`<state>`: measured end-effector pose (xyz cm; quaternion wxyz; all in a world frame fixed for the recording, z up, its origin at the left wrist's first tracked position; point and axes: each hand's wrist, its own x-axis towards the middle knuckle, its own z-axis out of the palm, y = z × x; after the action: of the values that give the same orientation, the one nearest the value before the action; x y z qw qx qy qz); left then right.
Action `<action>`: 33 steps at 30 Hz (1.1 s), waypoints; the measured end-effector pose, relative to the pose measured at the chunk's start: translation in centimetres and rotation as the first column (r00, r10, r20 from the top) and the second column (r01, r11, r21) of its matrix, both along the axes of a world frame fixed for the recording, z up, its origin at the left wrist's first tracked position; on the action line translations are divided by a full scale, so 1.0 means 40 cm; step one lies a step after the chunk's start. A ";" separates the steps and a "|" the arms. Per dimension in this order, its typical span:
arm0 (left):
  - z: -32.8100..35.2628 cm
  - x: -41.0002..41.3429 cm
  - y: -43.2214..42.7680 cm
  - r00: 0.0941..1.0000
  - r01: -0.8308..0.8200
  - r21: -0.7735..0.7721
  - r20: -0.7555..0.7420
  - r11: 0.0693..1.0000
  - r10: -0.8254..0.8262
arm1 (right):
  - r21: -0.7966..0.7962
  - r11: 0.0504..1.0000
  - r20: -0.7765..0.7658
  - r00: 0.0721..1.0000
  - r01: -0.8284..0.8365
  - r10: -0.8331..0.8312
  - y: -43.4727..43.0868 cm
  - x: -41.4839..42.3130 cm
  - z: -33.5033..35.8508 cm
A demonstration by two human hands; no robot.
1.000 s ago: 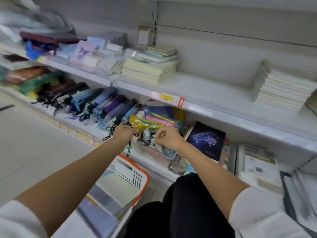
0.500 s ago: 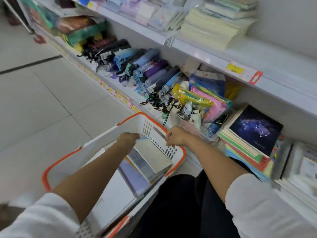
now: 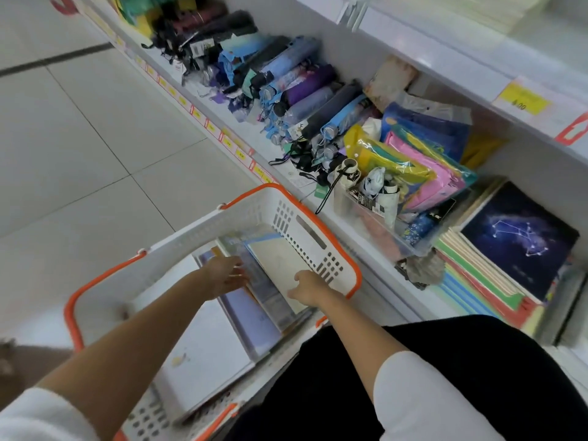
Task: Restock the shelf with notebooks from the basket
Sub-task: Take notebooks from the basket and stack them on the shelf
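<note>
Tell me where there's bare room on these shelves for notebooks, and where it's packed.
The upper shelf is bare between the cream stack and the yellow price tag. The lower shelf is crowded: umbrellas, plastic pouches, a clear bin and the constellation notebook stack leave only a thin front strip.

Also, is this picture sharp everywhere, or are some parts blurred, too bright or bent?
Head view: soft overall; the left hand is smeared at the fingers, the right hand less so; the upper shelf is washed out; the price label is barely readable; the corners look stretched and blurry; the constellation notebook is clearest.
</note>
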<state>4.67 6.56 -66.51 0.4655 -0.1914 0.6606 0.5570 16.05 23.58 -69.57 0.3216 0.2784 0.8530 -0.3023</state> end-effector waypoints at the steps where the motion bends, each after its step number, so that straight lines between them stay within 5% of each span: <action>1: -0.008 -0.004 -0.002 1.000 0.008 -0.005 0.014 1.000 -0.008 | 0.007 1.000 0.011 1.000 -0.006 0.006 -0.008 0.004 -0.015; 12: -0.023 -0.033 -0.014 0.999 0.015 0.046 0.037 0.999 -0.016 | 0.258 0.948 -0.194 0.951 -0.188 0.241 -0.007 0.000 -0.020; 20: -0.002 0.007 0.036 0.995 0.042 0.021 -0.086 0.999 -0.040 | 0.010 0.967 -0.312 0.918 -0.255 0.245 -0.102 -0.053 0.085; 28: 0.047 0.020 0.022 0.916 0.121 -0.204 -0.353 0.971 -0.188 | -0.221 0.975 -0.389 0.918 -0.020 -0.070 -0.114 -0.008 0.124; 33: 0.096 -0.006 0.020 0.816 0.141 -0.234 -0.523 0.962 -0.247 | -0.086 0.973 -0.448 0.864 0.214 -0.230 -0.035 0.040 0.152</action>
<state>4.43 7.35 -62.69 0.2919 0.0023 0.8306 0.4741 17.66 22.19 -63.48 0.0806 0.2908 0.8617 -0.4080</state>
